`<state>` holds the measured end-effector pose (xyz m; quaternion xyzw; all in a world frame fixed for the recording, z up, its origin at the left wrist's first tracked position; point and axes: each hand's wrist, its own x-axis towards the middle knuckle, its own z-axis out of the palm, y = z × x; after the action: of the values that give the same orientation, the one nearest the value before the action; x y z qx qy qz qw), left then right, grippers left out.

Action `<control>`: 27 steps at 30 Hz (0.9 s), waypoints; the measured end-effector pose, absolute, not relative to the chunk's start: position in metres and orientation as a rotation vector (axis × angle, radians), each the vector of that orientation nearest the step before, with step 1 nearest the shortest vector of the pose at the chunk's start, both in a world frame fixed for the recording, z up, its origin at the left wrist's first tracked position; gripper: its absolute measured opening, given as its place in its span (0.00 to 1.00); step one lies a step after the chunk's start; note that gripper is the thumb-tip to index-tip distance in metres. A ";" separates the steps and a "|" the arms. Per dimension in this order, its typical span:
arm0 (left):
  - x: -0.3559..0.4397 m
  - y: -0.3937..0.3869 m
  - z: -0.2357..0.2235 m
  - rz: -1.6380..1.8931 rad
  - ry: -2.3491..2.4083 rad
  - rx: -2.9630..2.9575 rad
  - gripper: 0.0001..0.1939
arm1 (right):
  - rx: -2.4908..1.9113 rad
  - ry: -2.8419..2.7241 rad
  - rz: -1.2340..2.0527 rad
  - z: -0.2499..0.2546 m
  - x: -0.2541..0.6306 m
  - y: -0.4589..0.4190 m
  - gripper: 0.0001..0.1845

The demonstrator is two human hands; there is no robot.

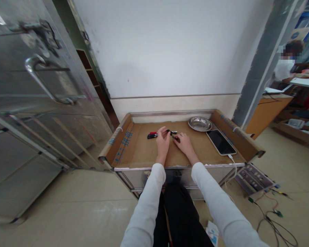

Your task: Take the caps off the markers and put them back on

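Note:
Over the cardboard-lined tray, both my hands meet at a slim dark pen. My left hand pinches its upper end between thumb and fingers. The fingers of my right hand are closed on the lower end. Just left of my left hand lie several pens, black ones and a red one, partly covered by that hand. Behind the fingertips a small black and silver piece shows; I cannot make out what it is.
A round metal dish stands at the tray's back right. In front of it lies a phone with a white cable running over the front edge. A boxed device and loose wires are on the floor. A person sits far right.

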<state>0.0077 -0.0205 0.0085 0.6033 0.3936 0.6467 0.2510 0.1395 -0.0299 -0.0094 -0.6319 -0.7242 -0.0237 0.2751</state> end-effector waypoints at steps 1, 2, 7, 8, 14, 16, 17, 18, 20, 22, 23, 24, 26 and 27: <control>0.008 -0.021 0.009 1.772 1.066 1.612 0.15 | -1.701 -1.946 -0.061 -0.009 0.140 -0.030 0.10; 0.008 -0.021 0.009 1.786 1.069 1.589 0.16 | -1.705 -1.946 -0.059 -0.009 0.140 -0.029 0.09; 0.006 -0.019 0.008 1.863 1.147 1.585 0.12 | -1.706 -1.952 -0.071 -0.009 0.140 -0.028 0.10; 0.006 -0.019 0.008 1.868 1.167 1.598 0.11 | -1.704 -1.951 -0.076 -0.009 0.140 -0.028 0.11; 0.004 -0.019 0.008 1.884 1.263 1.562 0.10 | -1.682 -1.944 -0.081 -0.010 0.141 -0.028 0.11; 0.003 -0.019 0.008 1.889 1.314 1.542 0.10 | -1.674 -1.934 -0.073 -0.010 0.141 -0.028 0.11; 0.003 -0.019 0.008 1.888 1.334 1.535 0.09 | -1.668 -1.930 -0.067 -0.010 0.141 -0.028 0.12; 0.003 -0.018 0.008 1.887 1.344 1.528 0.09 | -1.661 -1.927 -0.059 -0.010 0.141 -0.028 0.12; 0.002 -0.016 0.006 1.886 1.345 1.512 0.09 | -1.649 -1.922 -0.042 -0.010 0.142 -0.029 0.13; 0.002 -0.014 0.004 1.877 1.339 1.502 0.09 | -1.646 -1.913 -0.033 -0.010 0.141 -0.029 0.13; 0.002 -0.013 0.003 1.862 1.336 1.501 0.09 | -1.648 -1.905 -0.033 -0.010 0.141 -0.030 0.14; 0.002 -0.012 0.001 1.838 1.332 1.503 0.09 | -1.650 -1.897 -0.036 -0.009 0.141 -0.030 0.14; 0.003 -0.011 -0.001 1.779 1.307 1.515 0.08 | -1.643 -1.885 -0.045 -0.007 0.140 -0.031 0.15; 0.003 -0.010 -0.002 1.755 1.292 1.521 0.08 | -1.633 -1.887 -0.048 -0.006 0.139 -0.032 0.15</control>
<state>0.0033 -0.0103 -0.0015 0.5556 0.4720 0.6411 0.2397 0.1395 -0.0320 -0.0065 -0.6206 -0.7169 -0.0182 0.3172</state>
